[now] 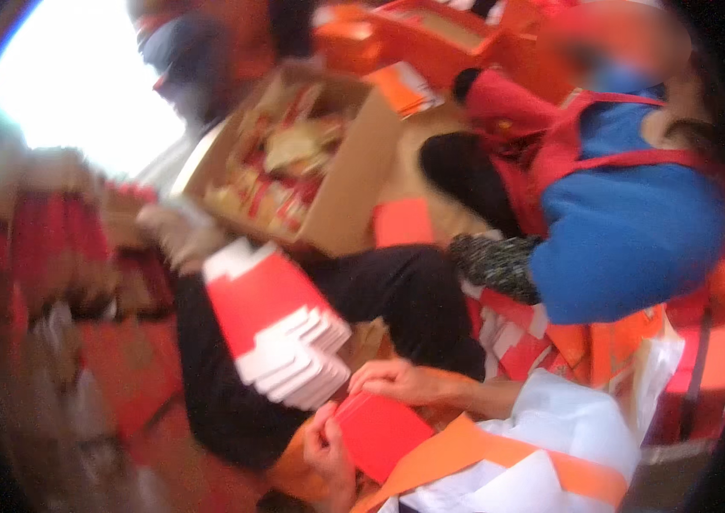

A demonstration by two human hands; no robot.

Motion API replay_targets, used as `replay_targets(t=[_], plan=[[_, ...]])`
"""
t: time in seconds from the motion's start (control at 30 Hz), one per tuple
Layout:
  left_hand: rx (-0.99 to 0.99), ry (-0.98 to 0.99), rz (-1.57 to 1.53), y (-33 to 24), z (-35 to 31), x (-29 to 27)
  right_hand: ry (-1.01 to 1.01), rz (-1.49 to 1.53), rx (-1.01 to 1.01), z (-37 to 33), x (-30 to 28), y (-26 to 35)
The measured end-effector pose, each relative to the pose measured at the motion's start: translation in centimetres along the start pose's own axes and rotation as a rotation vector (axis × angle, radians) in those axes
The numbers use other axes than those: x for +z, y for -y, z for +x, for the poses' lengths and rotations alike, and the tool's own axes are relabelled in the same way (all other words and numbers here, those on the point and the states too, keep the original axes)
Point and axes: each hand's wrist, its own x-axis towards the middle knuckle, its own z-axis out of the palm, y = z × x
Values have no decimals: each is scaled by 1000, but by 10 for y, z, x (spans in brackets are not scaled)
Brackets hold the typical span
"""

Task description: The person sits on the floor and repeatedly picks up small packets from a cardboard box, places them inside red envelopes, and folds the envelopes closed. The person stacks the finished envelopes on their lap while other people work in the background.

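Observation:
Both my hands are at a flat red paper piece (384,433), likely an envelope, held low in front of my body. My left hand (328,447) has its fingers curled at the piece's left edge. My right hand (395,380) closes over its upper edge, fingers bent and together. Just beyond them, a fanned stack of red-and-white cut paper blanks (272,321) rests on my black-trousered left leg (217,398). Blur hides the exact finger contact.
An open cardboard box (358,175) holding red and tan packets stands ahead. A co-worker in blue with a red apron (636,227) bends at the right, beside red and white paper pieces (512,338). Orange crates (439,30) stand at the back; red bundles (59,231) lie left.

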Motion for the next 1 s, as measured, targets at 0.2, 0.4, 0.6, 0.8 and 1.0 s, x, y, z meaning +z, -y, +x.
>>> replay_targets(t=[0.2, 0.4, 0.6, 0.8, 1.0], plan=[[127, 96, -140, 17, 1, -5, 16, 19, -92, -10, 0, 1], [213, 545, 453, -30, 39, -26, 213, -120, -73, 2, -6, 31], [196, 734, 323, -40, 92, -42, 143, -381, -434, 135, -56, 112], [-63, -179, -414, -23, 103, -76, -374, -710, -96, 339, -157, 67], [-57, -283, -620, -6, 98, -69, -471, -872, 119, 447, -137, 0]])
